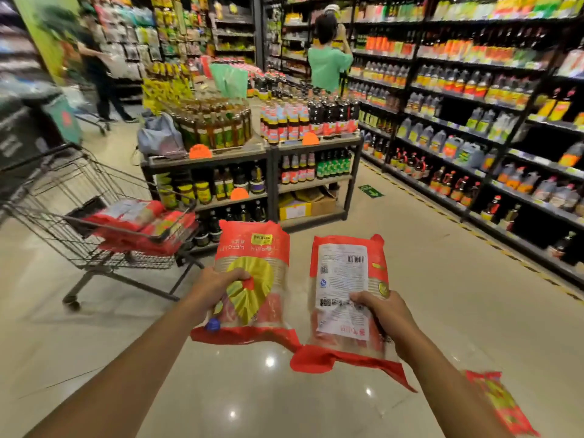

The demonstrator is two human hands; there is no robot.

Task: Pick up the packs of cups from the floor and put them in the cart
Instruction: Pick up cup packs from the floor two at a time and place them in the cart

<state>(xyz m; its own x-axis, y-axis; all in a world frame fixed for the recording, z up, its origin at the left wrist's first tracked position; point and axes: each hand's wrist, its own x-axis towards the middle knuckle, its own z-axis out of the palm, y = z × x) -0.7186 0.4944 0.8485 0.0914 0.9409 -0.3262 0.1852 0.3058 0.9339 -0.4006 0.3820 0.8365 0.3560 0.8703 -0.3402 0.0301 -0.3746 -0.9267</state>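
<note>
The left hand [218, 284] has its grip clamped on the near half of a red-and-clear plastic pack of cups with a yellow fan print [252, 279], thumb over the face and fingers under. The right hand [384, 314] is likewise clamped on a second red plastic pack showing its white label and barcode [346, 295], pinching its lower right part. Both packs are held off the floor, well in front of the person, side by side and apart.

Taking the grey wire shopping cart [94, 197] as landmark: both held packs are to its right and nearer the camera, the left-hand one closer to it. Several similar red packs [142, 221] already lie in its basket. Far to the right of the cart, at the lower right edge, another red pack [499, 403] lies on the glossy floor [284, 390], blurred.

The packs look light and soft: the film crumples under the fingers and the bottom seams flop. The film is likely slippery, so a hold across the body of the stacked cups seems safer than a hold on the loose edge.
</note>
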